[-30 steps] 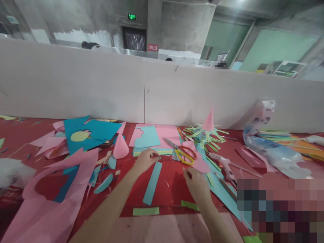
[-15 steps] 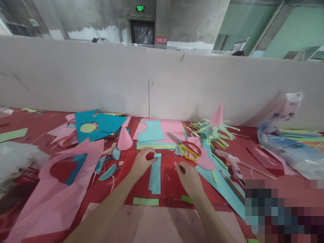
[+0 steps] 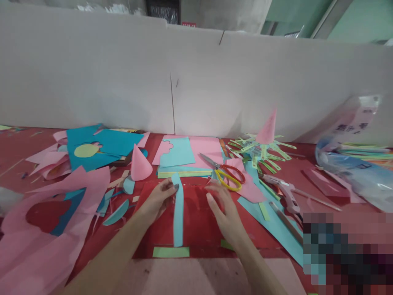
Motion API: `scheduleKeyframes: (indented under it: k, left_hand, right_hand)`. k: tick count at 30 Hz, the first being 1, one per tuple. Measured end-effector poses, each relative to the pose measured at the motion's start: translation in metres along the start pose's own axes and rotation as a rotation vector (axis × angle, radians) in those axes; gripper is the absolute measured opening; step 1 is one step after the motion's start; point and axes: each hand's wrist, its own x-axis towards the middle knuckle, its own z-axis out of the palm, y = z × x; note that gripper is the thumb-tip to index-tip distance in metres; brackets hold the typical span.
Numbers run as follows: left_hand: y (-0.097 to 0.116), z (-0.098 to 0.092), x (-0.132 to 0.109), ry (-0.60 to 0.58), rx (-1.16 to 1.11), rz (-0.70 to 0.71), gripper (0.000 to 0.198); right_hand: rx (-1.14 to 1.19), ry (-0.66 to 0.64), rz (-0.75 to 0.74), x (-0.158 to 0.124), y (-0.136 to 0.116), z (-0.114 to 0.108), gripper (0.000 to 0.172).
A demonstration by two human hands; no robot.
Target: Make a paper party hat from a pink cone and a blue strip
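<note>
Toward the far edge of the red table (image 3: 18,143) stands a pink paper cone (image 3: 141,164); rightward lies a plastic bag (image 3: 345,170).

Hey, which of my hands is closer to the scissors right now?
Your right hand. It is just on the near side of the scissors' handles; your left hand is farther off to their left, holding the light blue strip.

Lt blue paper strip (image 3: 178,217) curves slightly in L hand (image 3: 161,197).
</note>
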Motion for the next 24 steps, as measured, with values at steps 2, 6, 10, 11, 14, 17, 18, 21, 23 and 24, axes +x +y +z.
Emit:
scheduleKeyframes:
  k: [2,6,10,11,14,17,18,21,23,24]
  left_hand:
    - [-0.001,0.002,0.0,-0.009,-0.039,-0.014,0.025]
    - [-0.003,0.0,0.0,-0.002,-0.106,-0.023,0.027]
    - [-0.003,-0.002,0.0,0.012,-0.155,-0.033,0.026]
    - [-0.003,-0.002,0.0,0.013,-0.162,-0.037,0.025]
    - [-0.001,-0.001,-0.001,0.016,-0.169,-0.043,0.023]
    - [0.0,0.0,-0.001,0.022,-0.158,-0.047,0.021]
    - [-0.001,0.001,-0.001,0.021,-0.151,-0.048,0.02]
    - [-0.001,0.001,0.0,0.005,-0.122,-0.046,0.02]
    - [-0.001,0.002,0.0,-0.008,-0.101,-0.039,0.021]
    - [-0.001,0.003,0.001,-0.014,-0.091,-0.034,0.021]
  right_hand:
    - [-0.035,0.202,-0.16,0.005,0.003,0.0,0.028]
    - [0.277,-0.049,0.093,0.008,0.01,-0.005,0.03]
    - [0.245,-0.224,0.245,0.005,0.013,-0.003,0.036]
    - [0.134,-0.112,0.151,0.005,0.013,-0.003,0.035]
    - [-0.211,0.221,-0.206,0.009,0.012,-0.008,0.029]
    - [-0.371,0.309,-0.23,0.016,0.016,-0.03,0.027]
    - [-0.423,0.357,-0.181,0.018,0.019,-0.041,0.028]
    - [-0.68,0.575,0.048,0.021,0.031,-0.077,0.027]
    - [-0.827,0.567,0.176,0.019,0.042,-0.101,0.025]
    - [-0.853,0.548,0.24,0.016,0.047,-0.112,0.025]
